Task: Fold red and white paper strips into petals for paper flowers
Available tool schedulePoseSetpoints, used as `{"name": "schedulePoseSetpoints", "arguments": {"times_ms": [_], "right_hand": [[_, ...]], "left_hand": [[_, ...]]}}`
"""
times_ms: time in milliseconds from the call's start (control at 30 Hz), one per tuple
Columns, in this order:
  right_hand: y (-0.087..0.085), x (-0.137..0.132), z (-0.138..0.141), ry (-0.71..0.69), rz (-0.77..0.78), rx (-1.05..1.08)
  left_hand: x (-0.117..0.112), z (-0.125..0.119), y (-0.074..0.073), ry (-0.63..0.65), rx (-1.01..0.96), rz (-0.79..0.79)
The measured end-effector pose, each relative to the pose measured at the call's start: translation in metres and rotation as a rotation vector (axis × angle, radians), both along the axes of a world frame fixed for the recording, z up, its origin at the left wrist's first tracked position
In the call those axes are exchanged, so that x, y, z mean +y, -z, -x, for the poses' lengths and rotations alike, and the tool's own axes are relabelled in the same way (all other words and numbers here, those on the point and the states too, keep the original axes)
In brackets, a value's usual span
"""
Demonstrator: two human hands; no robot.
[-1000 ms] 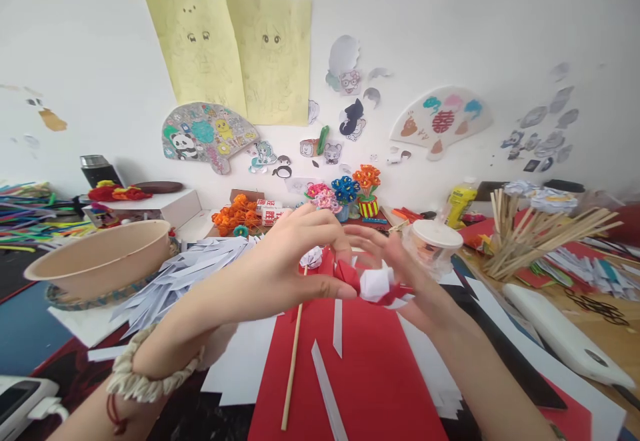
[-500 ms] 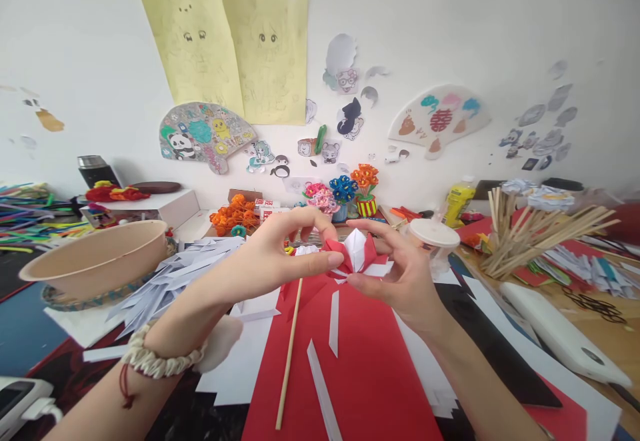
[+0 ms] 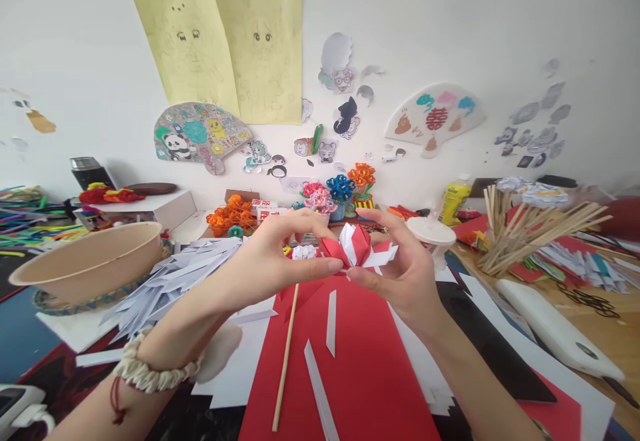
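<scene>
1. Below both hands, nearest: red sheet, laid flat, apparently as a working surface. On it, two white strips, one nearer, one farther, not touching, seemingly kept within reach. Left of these, one wooden stick, lying lengthwise.
2. Between the hands, raised above the sheet: red-and-white paper piece, folded, petals pointing up.
3. At its left side: left hand, thumb and fingers pinching a red petal, probably to steady the folds. Cloth band at the wrist.
4. At its right side: right hand, thumb pressed low on the piece, forefinger arched behind; the grip likely keeps the layers together. Contact of the rear fingers cannot be told.
5. Just beyond the left thumb: white paper flower, partly hidden; whether joined to the stick, cannot tell.
6. Left of the left hand: strip pile, loosely heaped; farther left, beige basin.
7. Right of the right hand: lidded cup; farther right, stick bundle, fanned and leaning.
8. Beyond both hands: blue flowers between pink flowers and orange flowers, grouped perhaps for display.
9. Farthest, above the hands: yellow drawings, on the wall.
</scene>
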State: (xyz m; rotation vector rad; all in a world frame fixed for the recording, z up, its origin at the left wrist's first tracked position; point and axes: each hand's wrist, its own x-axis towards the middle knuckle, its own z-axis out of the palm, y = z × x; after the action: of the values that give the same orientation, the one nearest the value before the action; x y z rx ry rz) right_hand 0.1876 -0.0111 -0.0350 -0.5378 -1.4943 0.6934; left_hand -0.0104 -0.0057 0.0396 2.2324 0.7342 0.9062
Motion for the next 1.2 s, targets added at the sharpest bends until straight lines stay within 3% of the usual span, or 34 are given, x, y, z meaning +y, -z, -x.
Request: {"name": "schedulePoseSetpoints", "arguments": {"times_ms": [267,667,933,1200], "right_hand": [[0.001,0.0,0.001,-0.048,0.066,0.084],[0.004,0.002,0.0,0.039,0.068,0.079],[0.002,0.003,-0.002,0.05,-0.012,0.015],[0.003,0.003,-0.004,-0.035,0.05,0.004]], "left_hand": [[-0.005,-0.005,0.0,-0.012,-0.081,-0.02],[-0.009,-0.006,-0.002,-0.1,-0.018,-0.088],[0.0,-0.004,0.006,-0.056,-0.106,0.11],[0.007,-0.006,0.011,-0.053,-0.234,0.374]]}}
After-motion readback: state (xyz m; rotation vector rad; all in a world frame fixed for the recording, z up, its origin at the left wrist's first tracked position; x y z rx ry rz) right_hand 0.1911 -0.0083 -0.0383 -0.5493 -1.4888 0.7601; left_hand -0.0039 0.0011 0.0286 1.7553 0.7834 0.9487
